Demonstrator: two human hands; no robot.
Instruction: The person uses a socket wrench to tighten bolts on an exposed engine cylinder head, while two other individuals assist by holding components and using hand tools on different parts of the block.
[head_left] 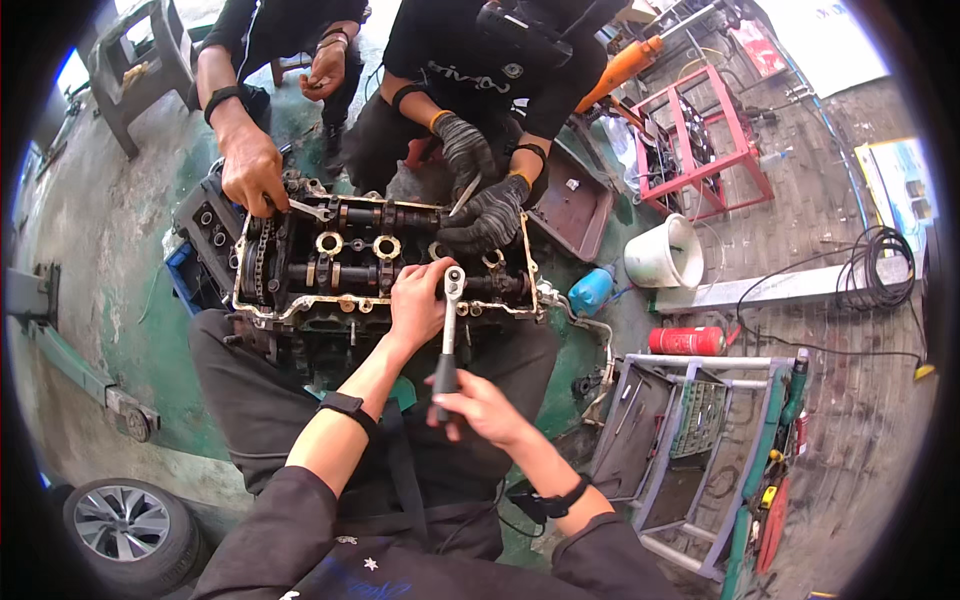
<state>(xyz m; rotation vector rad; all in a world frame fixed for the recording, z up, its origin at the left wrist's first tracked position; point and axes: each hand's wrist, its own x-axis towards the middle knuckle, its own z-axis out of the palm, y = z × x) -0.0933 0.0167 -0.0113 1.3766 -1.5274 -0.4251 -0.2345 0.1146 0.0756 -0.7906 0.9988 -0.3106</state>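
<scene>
In front of me is an engine cylinder head (345, 304) with camshafts (340, 272) and a timing chain (264, 250) at its left end. My right hand (478, 408) is closed around the dark handle of a ratchet wrench (450, 325), which points away from me over the near edge of the head. My left hand (418, 305) is curled beside the ratchet's round end, touching it; its fingertips are hidden. Across from me, one person's bare hand (254, 172) holds a wrench (310, 209) at the chain end. Another person's gloved hands (480, 215) hold a thin metal tool (465, 194).
A valve cover (205, 222) lies left of the engine. To the right are a dark metal tray (572, 205), a white bucket (660, 255), a blue bottle (591, 292), a red fire extinguisher (688, 341) and a tool cart (690, 450). A wheel (125, 525) lies at lower left.
</scene>
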